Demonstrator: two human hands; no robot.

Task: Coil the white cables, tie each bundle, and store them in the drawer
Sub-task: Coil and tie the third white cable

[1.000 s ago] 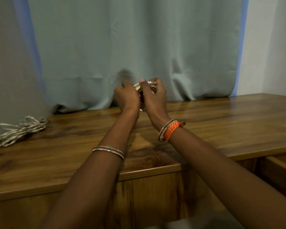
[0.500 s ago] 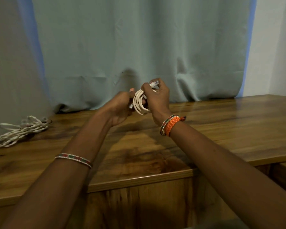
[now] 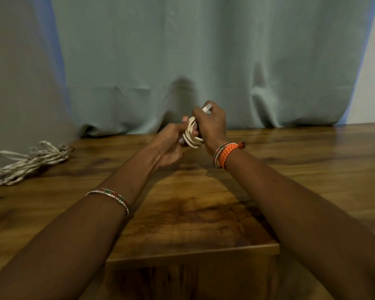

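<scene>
Above the wooden surface, both hands hold a coiled white cable: right hand fingers curled round the loops, left hand pinching them. Far left of it lies another cable bundle.

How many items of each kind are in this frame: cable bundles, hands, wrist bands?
White cable bundles: 2, the held coil and the bundle on the tabletop
Hands: 2, left hand and right hand
Wrist bands: 2, beaded bangle and orange band
Total: 6
</scene>
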